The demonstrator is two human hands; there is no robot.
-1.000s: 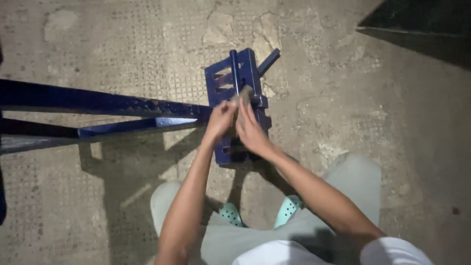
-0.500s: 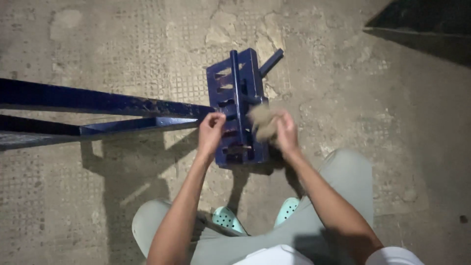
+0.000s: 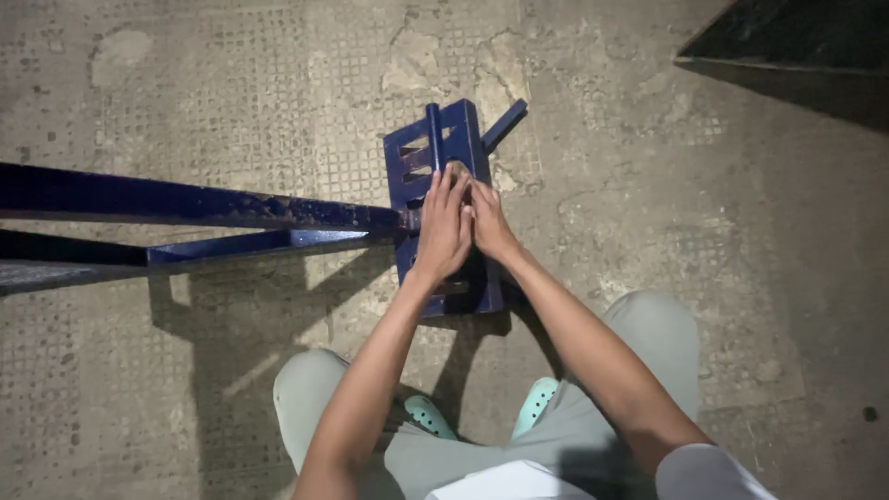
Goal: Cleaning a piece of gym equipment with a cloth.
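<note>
Two hands pressed on a blue metal frame

Both hands lie side by side on the blue slotted metal frame [image 3: 444, 148] standing on the concrete floor [image 3: 648, 185]. Left hand [image 3: 444, 227] rests flat with fingers stretched out, touching the frame's centre bar. Right hand [image 3: 489, 220] touches it alongside, fingers extended over a brownish lump [image 3: 457, 170] just beyond the fingertips. Long blue bars [image 3: 185, 199] meet the frame beside the left fingers.

Blue-painted metal frame [image 3: 443, 148], glossy, chipped in places; concrete floor [image 3: 231, 83], matt, rough, patched; clogs [image 3: 540, 399], smooth plastic.
</note>
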